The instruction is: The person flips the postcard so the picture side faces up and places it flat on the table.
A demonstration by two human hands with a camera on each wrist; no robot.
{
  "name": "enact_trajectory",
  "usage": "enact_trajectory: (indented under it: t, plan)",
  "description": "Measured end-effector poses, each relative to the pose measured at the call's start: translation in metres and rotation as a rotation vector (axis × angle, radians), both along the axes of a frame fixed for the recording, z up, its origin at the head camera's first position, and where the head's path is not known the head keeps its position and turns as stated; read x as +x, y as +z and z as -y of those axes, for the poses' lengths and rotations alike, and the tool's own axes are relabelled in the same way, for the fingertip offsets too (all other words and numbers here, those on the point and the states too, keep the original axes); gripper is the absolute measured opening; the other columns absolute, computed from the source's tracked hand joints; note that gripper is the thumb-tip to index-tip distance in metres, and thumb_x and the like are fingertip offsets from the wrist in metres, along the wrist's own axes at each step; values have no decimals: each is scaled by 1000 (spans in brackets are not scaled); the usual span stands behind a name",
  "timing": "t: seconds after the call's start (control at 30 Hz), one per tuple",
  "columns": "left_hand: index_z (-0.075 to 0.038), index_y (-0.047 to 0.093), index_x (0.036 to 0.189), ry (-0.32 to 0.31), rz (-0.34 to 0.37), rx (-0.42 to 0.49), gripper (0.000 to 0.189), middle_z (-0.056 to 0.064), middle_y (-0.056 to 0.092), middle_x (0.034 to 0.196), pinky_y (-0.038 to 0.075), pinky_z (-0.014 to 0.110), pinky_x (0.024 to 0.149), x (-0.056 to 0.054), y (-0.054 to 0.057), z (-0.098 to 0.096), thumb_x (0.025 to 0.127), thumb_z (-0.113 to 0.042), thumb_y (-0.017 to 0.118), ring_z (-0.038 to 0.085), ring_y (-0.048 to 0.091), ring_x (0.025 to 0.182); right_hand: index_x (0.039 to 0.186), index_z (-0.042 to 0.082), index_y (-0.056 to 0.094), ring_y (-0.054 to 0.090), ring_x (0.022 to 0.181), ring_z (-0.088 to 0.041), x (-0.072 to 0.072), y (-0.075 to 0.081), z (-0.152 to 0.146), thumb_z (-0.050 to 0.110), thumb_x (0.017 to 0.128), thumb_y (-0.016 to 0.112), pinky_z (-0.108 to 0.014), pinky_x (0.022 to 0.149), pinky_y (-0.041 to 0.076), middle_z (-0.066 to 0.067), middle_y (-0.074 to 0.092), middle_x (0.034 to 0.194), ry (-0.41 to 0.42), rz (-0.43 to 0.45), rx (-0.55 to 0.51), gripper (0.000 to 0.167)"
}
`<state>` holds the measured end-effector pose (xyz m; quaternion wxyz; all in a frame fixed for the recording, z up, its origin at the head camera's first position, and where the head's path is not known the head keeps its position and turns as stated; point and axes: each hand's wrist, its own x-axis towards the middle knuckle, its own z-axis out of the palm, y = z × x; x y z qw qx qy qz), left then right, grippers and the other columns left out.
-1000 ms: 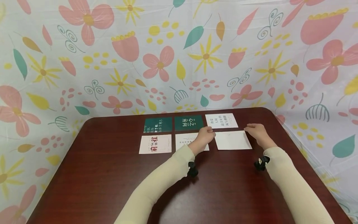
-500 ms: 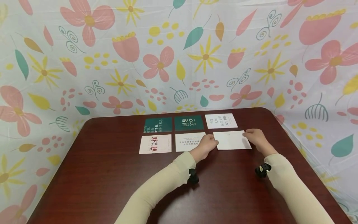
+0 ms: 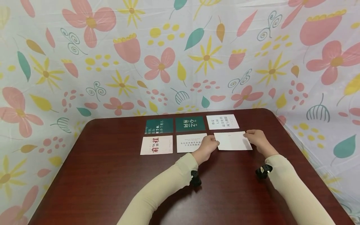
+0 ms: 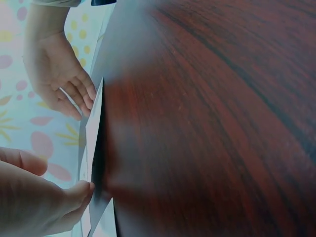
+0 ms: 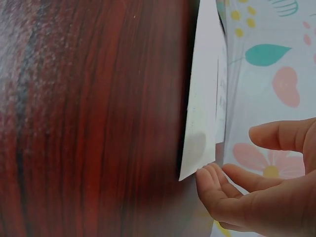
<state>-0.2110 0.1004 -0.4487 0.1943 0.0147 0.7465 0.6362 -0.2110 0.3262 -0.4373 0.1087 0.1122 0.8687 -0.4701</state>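
A blank-looking white card [image 3: 232, 140] lies at the right end of the front row on the table, between my two hands. At its left edge is my left hand [image 3: 207, 147], fingertips touching the edge and overlapping the printed white card [image 3: 188, 142] beside it. My right hand [image 3: 258, 140] touches the opposite edge near the upper right corner. In the right wrist view, bent fingertips [image 5: 206, 178] meet the card's corner while another digit stands away from it. The left wrist view shows the left hand [image 4: 44, 197] at the card's near end, the right hand [image 4: 59, 74] at its far end.
Behind lie a white card with dark writing [image 3: 222, 122] and two green cards, one in the middle [image 3: 190, 124] and one at left [image 3: 159, 126]. A pink card with red characters [image 3: 156, 145] ends the front row. A flowered cloth [image 3: 180, 56] hangs behind the table [image 3: 112, 187].
My right hand has come inward and down onto the blank white card's right edge. The left hand has shifted slightly down and right. That card has slid a little to the left.
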Motion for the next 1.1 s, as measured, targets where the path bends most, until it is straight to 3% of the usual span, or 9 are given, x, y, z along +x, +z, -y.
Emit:
enact_trajectory:
  t: [0.3, 0.53, 0.7, 0.93, 1.1]
  plan:
    - [10, 44, 136, 69, -15, 42, 49, 18, 51, 128, 42, 41, 102, -3, 7, 2, 90, -2, 54, 31, 47, 124, 141, -21, 23, 33, 130, -52, 1, 8, 2, 15, 100, 39, -55, 106, 32, -38, 21, 147, -22, -21, -60, 57]
    - [9, 45, 137, 75, -40, -1, 48, 16, 52, 127, 41, 38, 102, -8, 12, 5, 90, -2, 54, 28, 47, 124, 137, -24, 29, 37, 128, -48, 1, 8, 6, 15, 99, 41, -52, 105, 36, -40, 27, 143, -37, -33, -58, 55]
    - [8, 45, 136, 85, -35, 21, 46, 17, 52, 127, 43, 39, 100, -8, 17, 7, 92, -3, 53, 29, 49, 122, 135, -25, 31, 41, 124, -47, -3, 7, 8, 14, 99, 43, -51, 103, 39, -41, 31, 140, -52, -56, -55, 54]
    - [8, 42, 139, 119, -50, 33, 50, 16, 51, 124, 45, 37, 95, -7, 22, 6, 90, 0, 52, 23, 50, 112, 139, -23, 26, 38, 129, -48, -2, 14, 11, 14, 100, 41, -50, 105, 37, -40, 29, 142, -31, -66, -105, 56]
    - [7, 39, 142, 104, -63, 28, 53, 14, 50, 123, 43, 34, 90, -9, 27, 5, 91, 0, 50, 19, 46, 109, 141, -21, 24, 37, 129, -48, -1, 22, 13, 19, 102, 39, -50, 105, 36, -40, 27, 144, -47, -99, -115, 58]
